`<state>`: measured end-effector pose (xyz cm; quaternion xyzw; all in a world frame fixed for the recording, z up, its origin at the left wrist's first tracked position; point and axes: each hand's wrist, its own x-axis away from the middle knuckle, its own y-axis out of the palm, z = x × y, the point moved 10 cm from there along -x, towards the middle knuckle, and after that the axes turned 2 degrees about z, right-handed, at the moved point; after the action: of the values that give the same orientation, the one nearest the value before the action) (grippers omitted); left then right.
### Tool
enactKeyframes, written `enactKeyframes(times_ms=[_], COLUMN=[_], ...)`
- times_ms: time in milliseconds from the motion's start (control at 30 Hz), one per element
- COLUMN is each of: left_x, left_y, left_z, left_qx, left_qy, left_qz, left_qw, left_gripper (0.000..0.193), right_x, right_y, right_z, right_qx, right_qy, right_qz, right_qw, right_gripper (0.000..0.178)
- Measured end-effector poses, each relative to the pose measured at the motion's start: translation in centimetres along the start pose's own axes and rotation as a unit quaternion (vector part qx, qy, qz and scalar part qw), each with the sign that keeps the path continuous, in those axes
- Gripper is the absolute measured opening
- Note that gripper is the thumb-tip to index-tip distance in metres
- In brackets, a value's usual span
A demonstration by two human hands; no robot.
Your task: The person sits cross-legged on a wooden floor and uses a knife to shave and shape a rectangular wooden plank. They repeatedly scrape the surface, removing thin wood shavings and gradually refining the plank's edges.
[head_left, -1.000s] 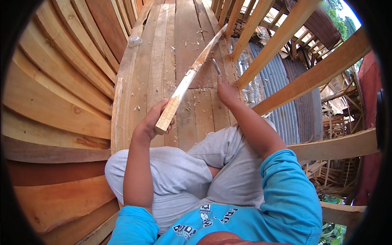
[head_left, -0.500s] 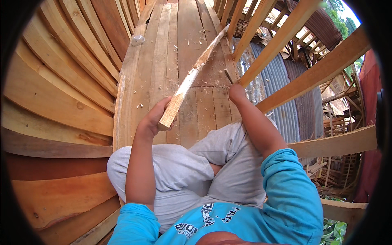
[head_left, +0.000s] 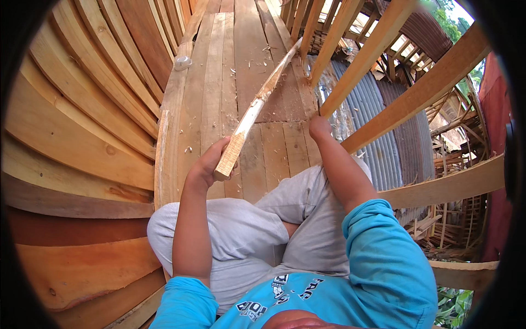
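Note:
My left hand (head_left: 208, 162) is wrapped round the squared near end of a long wooden stick (head_left: 253, 111). The stick slants away to the far right; its middle is pale and freshly cut, its far part rough and brownish, and its far tip lies by the railing. Closed in a fist, my right hand (head_left: 320, 128) is apart from the stick, beside the base of a railing post. It grips a knife whose thin dark blade barely shows now, and whose handle the fist hides.
Wood shavings lie across the plank floor (head_left: 216, 98). A clear plastic container (head_left: 182, 63) sits near the left plank wall (head_left: 82, 104). On the right stand slanted railing posts (head_left: 367, 57), with corrugated metal sheets (head_left: 370, 109) beyond them. My crossed legs take up the near floor.
The knife blade, which pointed forward and left from my right fist, has turned and now barely shows. The stick stays in my left hand, and the whole view has shifted slightly.

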<state>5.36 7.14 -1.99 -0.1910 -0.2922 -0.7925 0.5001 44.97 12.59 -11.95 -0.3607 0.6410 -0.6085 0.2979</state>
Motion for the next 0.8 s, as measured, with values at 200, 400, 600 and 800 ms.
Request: enactKeyframes(times_ms=[200,400,600,800], left_x=[-0.3,-0.2,0.0,-0.9], left_y=[0.5,-1.2,-0.1,0.9], left_z=[0.2,-1.0,0.1,0.0], left_qx=[-0.030,0.006,-0.039,-0.028], left_qy=[-0.013,-0.012,-0.013,0.018], left_qz=[-0.017,0.018,0.005,-0.020], left_qw=[0.999,1.000,0.999,0.999], left_gripper=[0.040,0.040,0.041,0.044], right_x=[2.3,2.1,1.8,-6.3], right_y=[4.6,-1.5,-0.8,1.5], right_z=[-5.4,-4.8,-9.0,-4.3], right_qx=[0.095,0.031,-0.032,-0.052], right_qy=[-0.269,-0.032,-0.293,-0.079], right_qz=[-0.084,-0.028,0.018,0.021], right_qw=[0.955,0.999,0.955,0.995], right_gripper=[0.018,0.019,0.023,0.039])
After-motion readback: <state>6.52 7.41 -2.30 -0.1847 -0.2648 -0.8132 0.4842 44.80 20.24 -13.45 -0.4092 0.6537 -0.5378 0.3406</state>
